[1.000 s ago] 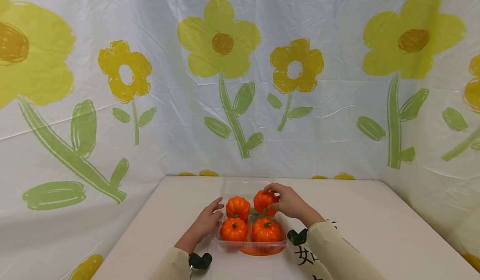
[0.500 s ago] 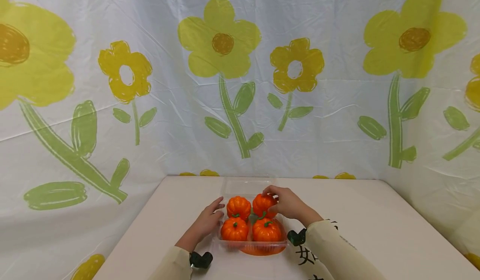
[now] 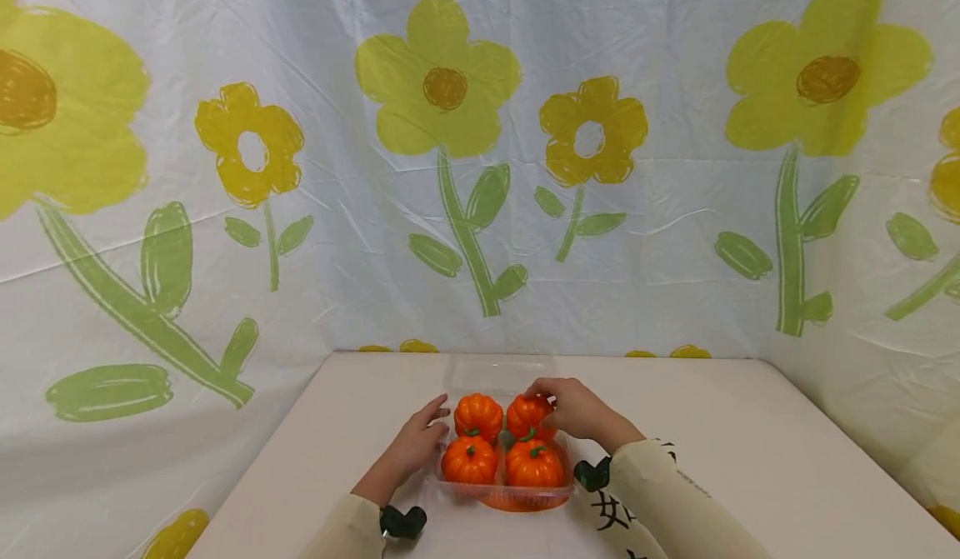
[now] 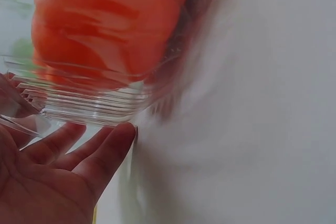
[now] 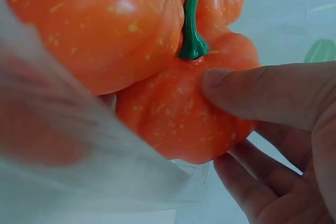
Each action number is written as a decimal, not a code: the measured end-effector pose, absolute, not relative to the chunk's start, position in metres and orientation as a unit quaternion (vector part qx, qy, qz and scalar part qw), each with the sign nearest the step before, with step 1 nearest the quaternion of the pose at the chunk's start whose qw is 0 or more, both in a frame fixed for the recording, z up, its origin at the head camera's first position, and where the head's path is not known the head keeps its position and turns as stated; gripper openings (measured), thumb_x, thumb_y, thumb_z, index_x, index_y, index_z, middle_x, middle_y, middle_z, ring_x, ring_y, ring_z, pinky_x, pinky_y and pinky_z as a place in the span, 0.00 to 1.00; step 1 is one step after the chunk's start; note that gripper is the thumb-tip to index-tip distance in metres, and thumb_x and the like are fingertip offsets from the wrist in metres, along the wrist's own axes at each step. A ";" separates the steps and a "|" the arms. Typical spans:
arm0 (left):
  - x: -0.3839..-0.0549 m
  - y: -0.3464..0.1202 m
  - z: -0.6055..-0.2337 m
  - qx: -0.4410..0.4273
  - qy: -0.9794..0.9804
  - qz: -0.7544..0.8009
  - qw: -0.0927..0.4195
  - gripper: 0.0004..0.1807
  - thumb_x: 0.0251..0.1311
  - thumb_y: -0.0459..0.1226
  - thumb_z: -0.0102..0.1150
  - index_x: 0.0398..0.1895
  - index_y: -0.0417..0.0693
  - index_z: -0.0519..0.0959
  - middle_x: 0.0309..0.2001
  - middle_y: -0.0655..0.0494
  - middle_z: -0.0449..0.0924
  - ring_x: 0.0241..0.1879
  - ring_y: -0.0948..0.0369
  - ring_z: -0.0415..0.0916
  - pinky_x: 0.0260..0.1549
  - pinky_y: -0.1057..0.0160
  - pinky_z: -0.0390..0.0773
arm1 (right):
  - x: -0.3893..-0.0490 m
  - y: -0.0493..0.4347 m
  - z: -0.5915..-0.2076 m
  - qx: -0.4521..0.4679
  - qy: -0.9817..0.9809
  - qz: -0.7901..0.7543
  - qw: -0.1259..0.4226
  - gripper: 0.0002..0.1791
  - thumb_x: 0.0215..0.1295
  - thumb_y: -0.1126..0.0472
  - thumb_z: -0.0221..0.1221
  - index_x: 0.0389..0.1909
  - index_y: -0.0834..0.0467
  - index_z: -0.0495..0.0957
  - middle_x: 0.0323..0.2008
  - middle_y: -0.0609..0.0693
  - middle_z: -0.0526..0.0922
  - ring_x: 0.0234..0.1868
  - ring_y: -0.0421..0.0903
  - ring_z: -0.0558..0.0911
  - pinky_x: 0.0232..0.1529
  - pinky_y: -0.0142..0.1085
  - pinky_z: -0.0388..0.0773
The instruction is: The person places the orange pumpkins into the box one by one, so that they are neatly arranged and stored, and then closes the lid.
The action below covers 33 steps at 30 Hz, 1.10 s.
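A clear plastic container [image 3: 504,490] holds several orange toy pumpkins with green stems. Two stand in its front half: a left one [image 3: 469,460] and a right one [image 3: 535,463]. Another pumpkin [image 3: 478,416] sits at the back left. My right hand [image 3: 581,411] holds the back-right pumpkin [image 3: 528,416] between thumb and fingers. In the right wrist view the thumb lies on that pumpkin [image 5: 178,114] near its stem, the fingers at its far side. My left hand [image 3: 414,444] rests against the container's left side; its fingertips touch the ribbed plastic wall [image 4: 94,106].
The clear lid [image 3: 498,373] lies folded back behind the container on the pale tabletop [image 3: 712,434]. A flower-print curtain [image 3: 510,276] hangs behind and along both sides. Dark bands sit on both wrists. An orange print and dark characters show near the container's front.
My right hand has lowered the back-right pumpkin a little, down into the container's back-right space. The left hand has stayed beside the container.
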<state>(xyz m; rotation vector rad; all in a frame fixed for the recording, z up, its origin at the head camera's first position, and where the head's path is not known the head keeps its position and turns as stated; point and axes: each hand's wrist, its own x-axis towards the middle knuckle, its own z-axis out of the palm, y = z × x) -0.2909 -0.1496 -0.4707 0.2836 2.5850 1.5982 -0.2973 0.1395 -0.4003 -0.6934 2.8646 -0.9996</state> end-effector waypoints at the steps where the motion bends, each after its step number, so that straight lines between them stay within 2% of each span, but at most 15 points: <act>1: -0.291 -0.150 -0.471 0.092 0.846 0.523 0.043 0.32 0.67 0.38 0.45 0.75 0.50 0.56 0.68 0.40 0.66 0.55 0.49 0.73 0.49 0.52 0.81 | -0.298 0.139 -0.401 -0.222 0.921 -0.319 0.017 0.22 0.48 0.73 0.64 0.43 0.49 0.81 0.45 0.48 0.82 0.44 0.47 0.78 0.49 0.46 0.82; 6: -0.291 -0.150 -0.474 0.088 0.847 0.523 0.040 0.32 0.68 0.38 0.45 0.75 0.50 0.56 0.67 0.40 0.67 0.54 0.50 0.73 0.47 0.54 0.81 | -0.299 0.138 -0.403 -0.218 0.923 -0.316 0.022 0.22 0.47 0.74 0.65 0.43 0.51 0.83 0.43 0.48 0.81 0.43 0.47 0.77 0.47 0.45 0.82; 12: -0.292 -0.150 -0.474 0.090 0.848 0.521 0.040 0.31 0.68 0.38 0.45 0.75 0.51 0.57 0.67 0.41 0.67 0.55 0.49 0.73 0.49 0.52 0.81 | -0.299 0.137 -0.402 -0.222 0.924 -0.311 0.017 0.21 0.47 0.74 0.66 0.44 0.52 0.85 0.41 0.46 0.78 0.42 0.46 0.76 0.46 0.43 0.82; 22: -0.289 -0.149 -0.465 0.112 0.841 0.527 0.039 0.32 0.67 0.36 0.45 0.75 0.45 0.56 0.66 0.37 0.68 0.54 0.48 0.75 0.41 0.58 0.81 | -0.299 0.144 -0.392 -0.259 0.928 -0.267 0.022 0.19 0.52 0.69 0.66 0.46 0.51 0.83 0.43 0.47 0.80 0.44 0.48 0.78 0.48 0.47 0.80; 33: -0.288 -0.148 -0.461 0.102 0.841 0.528 0.055 0.34 0.64 0.35 0.49 0.74 0.46 0.57 0.65 0.37 0.69 0.52 0.50 0.75 0.41 0.59 0.82 | -0.301 0.148 -0.386 -0.264 0.931 -0.250 0.038 0.16 0.56 0.66 0.64 0.46 0.51 0.83 0.45 0.46 0.83 0.48 0.50 0.80 0.51 0.49 0.80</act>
